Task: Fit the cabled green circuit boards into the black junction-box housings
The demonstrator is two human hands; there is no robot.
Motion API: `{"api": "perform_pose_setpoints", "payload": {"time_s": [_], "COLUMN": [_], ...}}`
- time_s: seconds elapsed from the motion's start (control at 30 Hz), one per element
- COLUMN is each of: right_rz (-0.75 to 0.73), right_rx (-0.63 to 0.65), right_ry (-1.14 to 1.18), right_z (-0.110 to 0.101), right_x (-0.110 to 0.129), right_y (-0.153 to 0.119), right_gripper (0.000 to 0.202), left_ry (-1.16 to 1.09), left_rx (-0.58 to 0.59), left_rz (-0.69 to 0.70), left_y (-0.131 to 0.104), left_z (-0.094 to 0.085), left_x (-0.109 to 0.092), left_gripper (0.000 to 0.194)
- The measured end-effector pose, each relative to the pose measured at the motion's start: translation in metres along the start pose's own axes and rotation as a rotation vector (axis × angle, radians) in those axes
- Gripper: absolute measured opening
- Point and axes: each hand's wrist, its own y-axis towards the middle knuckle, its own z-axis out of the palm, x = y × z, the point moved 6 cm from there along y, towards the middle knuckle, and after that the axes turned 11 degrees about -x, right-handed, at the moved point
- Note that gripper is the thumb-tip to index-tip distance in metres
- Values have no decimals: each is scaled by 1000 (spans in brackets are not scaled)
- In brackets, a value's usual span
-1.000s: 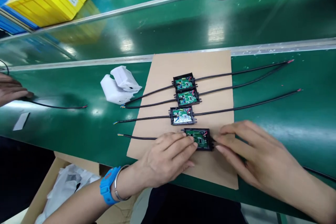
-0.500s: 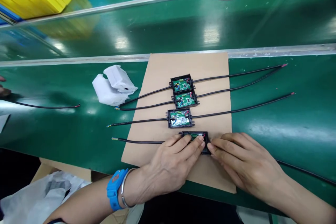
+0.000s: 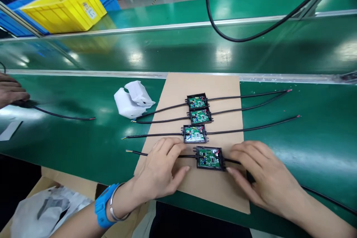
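Observation:
Nearest me on the cardboard sheet (image 3: 212, 193) lies a black open housing with a green circuit board (image 3: 209, 158), a cable leaving each end. My left hand (image 3: 163, 167) is over its left cable (image 3: 186, 156), thumb spread from the fingers, holding nothing. At the housing's right end is my right hand (image 3: 259, 173), fingers bent and thumb apart, around the right cable (image 3: 232, 161) without closing on it; its thumb tip is by the housing's corner. Farther up the sheet sit three similar housings, the closest being one housing (image 3: 194, 134) with stripped wire ends at left.
White wrapped packets (image 3: 129, 102) lie left of the sheet. At far left another person's hand (image 3: 11, 91) holds a dark item with a cable (image 3: 64, 116). A yellow bin (image 3: 64, 11) stands behind the rail, and a thick black cable (image 3: 237, 39) hangs overhead.
My left hand has drawn back left off the board, leaving it uncovered. My right hand's fingers have parted from the housing's edge. The view has tilted up, and the other person's hand shows more.

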Motion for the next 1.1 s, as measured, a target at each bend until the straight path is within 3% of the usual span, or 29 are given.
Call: {"api": "perform_pose_setpoints", "payload": {"time_s": [0.13,0.2,0.4,0.47,0.5,0.53,0.6,0.63,0.67,0.7,0.73,0.83,0.9,1.0,1.1], "right_rz": [57,29,-85,-100,-107,-112,-113,-109,-100,-89,-80,-86,-115,-137,-113], "right_rx": [154,163,-35,-18,22,65,147,172,189,202,218,220,168,88,50], "right_ry": [-60,-54,-18,2,-8,-38,-132,-175,-206,-224,-226,-185,-195,-311,-424], "right_z": [9,9,3,7,11,15,20,22,22,23,24,27,26,15,-8], "right_x": [-14,-14,-23,-37,-45,-54,-73,-81,-88,-94,-98,-102,-106,-128,-173], "right_y": [-17,-15,51,73,80,85,89,89,89,89,87,76,65,60,96], "right_gripper": [9,13,12,14,17,28,78,104,120,124,118,74,56,56,60], "left_ry": [55,25,52,78,101,134,208,238,264,288,314,397,427,487,620], "left_rx": [108,86,-201,-184,-140,-86,21,56,78,90,96,118,142,160,152], "left_rz": [5,33,66,60,66,71,77,69,54,34,13,-36,-53,-7,86], "left_y": [-9,-10,14,25,30,34,40,42,44,45,46,42,37,47,98], "left_z": [7,3,-27,-28,-27,-25,-22,-21,-20,-19,-18,-10,-5,-12,-32], "left_x": [11,14,41,55,61,66,75,79,82,83,84,80,74,65,70], "left_gripper": [12,11,7,9,22,42,89,103,105,98,86,38,19,23,32]}}
